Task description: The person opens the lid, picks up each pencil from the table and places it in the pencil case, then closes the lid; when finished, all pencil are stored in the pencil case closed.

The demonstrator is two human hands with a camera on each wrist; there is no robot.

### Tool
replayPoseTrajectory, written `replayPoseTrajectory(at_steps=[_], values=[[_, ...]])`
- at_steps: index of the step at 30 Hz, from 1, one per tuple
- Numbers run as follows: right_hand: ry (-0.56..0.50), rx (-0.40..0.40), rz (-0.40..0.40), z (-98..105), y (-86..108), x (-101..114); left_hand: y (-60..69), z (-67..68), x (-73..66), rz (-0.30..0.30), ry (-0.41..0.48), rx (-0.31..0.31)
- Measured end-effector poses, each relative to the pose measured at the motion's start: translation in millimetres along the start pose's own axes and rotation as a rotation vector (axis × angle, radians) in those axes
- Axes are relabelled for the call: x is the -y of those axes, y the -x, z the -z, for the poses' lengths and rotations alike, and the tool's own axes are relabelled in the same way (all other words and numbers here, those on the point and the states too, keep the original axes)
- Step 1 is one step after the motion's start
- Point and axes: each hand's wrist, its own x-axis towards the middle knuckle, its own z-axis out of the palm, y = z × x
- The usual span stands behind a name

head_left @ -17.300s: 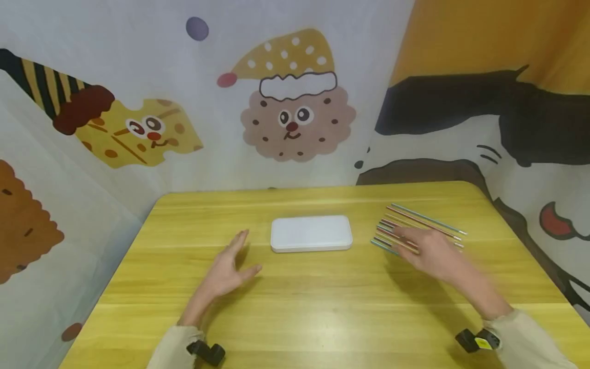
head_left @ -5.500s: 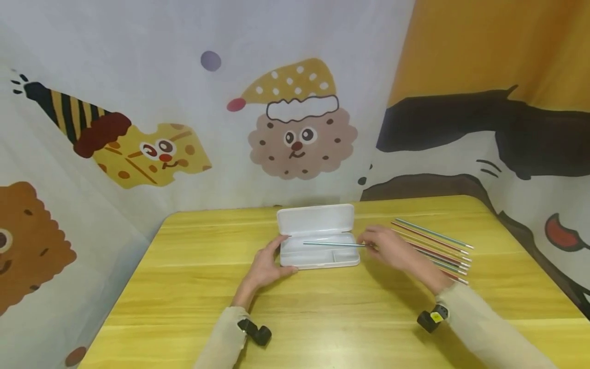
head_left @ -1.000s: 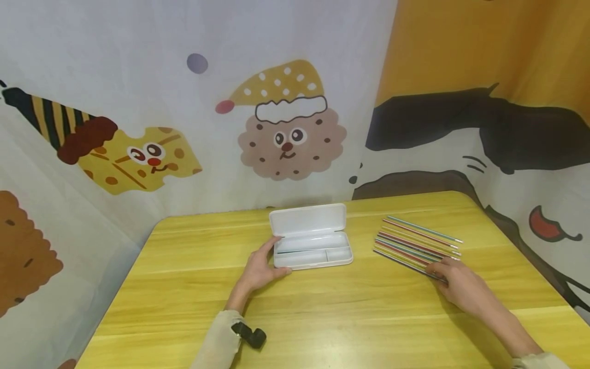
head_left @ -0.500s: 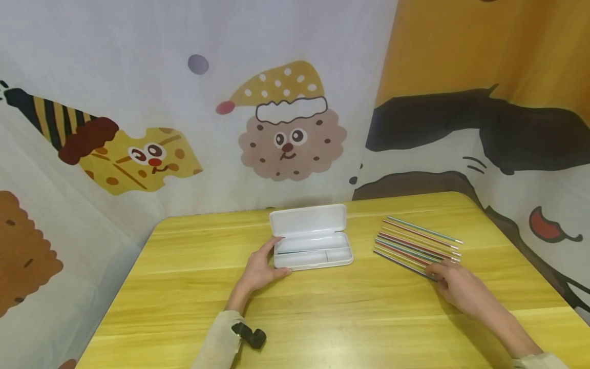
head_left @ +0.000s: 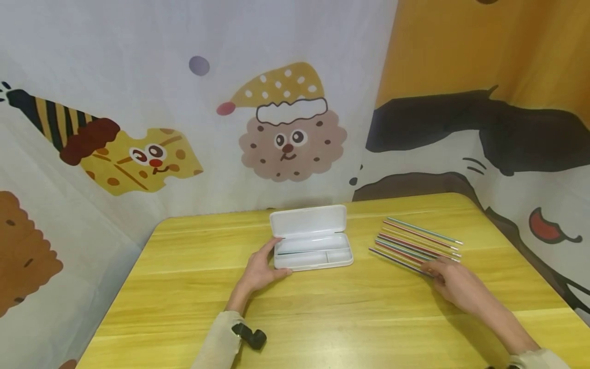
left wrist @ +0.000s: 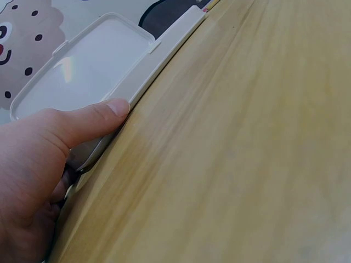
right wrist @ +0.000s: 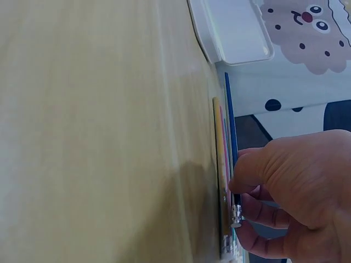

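A white pencil case [head_left: 308, 220] stands with its lid raised, and one thin dark pencil [head_left: 295, 252] lies in its long rear compartment. My left hand [head_left: 258, 270] grips the case's left end, thumb on the front edge; in the left wrist view the fingers behind it are mostly hidden. On the right, my right hand [head_left: 463, 287] pinches a dark blue pencil [right wrist: 230, 120] near its eraser end. That pencil is raised slightly over a yellow pencil [right wrist: 218, 137] in the right wrist view. Several colored pencils [head_left: 415, 233] lie side by side just beyond the hand.
The yellow wood-grain table [head_left: 322, 312] carries all of this. Behind its far edge hangs a printed cartoon curtain [head_left: 221, 169], close to the case's lid. The pencils' eraser ends point right.
The case, closed at first, now stands with its lid up. A teal pencil held earlier has left the right hand, which now holds the blue pencil, shifted slightly left from the row.
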Motion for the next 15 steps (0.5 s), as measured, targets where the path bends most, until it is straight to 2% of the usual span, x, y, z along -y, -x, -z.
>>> replayPoseTrajectory(at_steps=[6, 15], values=[[-0.015, 0.033, 0.003, 0.5, -13.2, 7.1, 0.3, 0.3, -0.8, -0.002, 0.007, -0.003], [-0.017, 0.033, 0.047, -3.0, -32.0, 16.4, -0.3, 0.1, -1.5, 0.0, 0.022, -0.002]])
